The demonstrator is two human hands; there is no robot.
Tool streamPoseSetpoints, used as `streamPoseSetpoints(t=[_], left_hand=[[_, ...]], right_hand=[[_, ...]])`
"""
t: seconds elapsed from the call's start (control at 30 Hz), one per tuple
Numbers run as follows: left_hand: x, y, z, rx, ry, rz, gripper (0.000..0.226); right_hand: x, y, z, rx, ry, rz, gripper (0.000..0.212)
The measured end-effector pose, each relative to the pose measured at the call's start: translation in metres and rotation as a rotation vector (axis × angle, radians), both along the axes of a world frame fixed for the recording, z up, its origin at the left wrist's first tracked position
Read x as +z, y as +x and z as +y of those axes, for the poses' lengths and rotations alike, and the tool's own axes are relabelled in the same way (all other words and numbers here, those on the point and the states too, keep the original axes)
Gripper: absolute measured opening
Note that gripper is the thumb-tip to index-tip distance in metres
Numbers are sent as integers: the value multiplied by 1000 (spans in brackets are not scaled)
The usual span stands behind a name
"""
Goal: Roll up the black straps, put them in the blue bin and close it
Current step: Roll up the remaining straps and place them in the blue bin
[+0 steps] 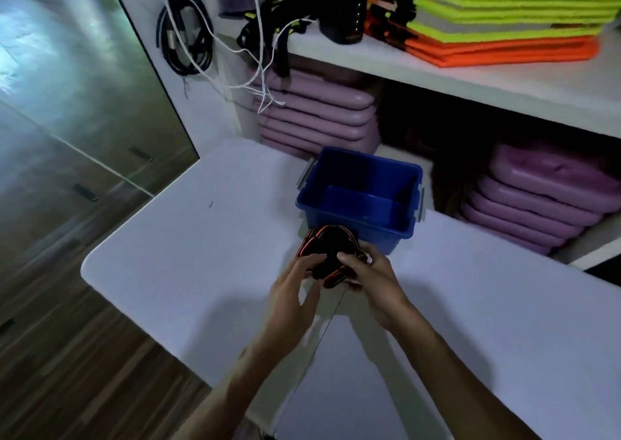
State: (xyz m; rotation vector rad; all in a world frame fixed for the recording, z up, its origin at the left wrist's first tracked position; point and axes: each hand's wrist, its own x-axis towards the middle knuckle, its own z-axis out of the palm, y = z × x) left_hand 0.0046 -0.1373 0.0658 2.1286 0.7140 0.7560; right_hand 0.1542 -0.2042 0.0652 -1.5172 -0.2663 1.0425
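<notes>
Both hands, left (pixel 295 280) and right (pixel 371 276), grip the straps (pixel 327 249) above the worktop (pixel 188 238); the bin (pixel 361 194) stands open just beyond.

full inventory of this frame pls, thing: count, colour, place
straps: one bundle, black with orange edges, held over the table, just in front of the bin
bin: 1, blue, open, empty, on the table
table: 1, white
vests: stack, yellow and orange, upper shelf
bottle: 1, dark, upper shelf
pads: two stacks, purple, lower shelf
cables: black and white, hanging at left
left hand: grip on straps
right hand: grip on straps
</notes>
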Motion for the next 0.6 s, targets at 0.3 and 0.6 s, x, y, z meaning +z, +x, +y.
streamPoseSetpoints(t=[0.3, 0.6], left_hand=[[8, 59, 99, 1, 74, -109, 27], [-50, 117, 205, -101, 66, 2, 38]], right_hand=[[34, 85, 78, -236, 73, -140, 26], [-34, 135, 179, -433, -267, -61, 15]])
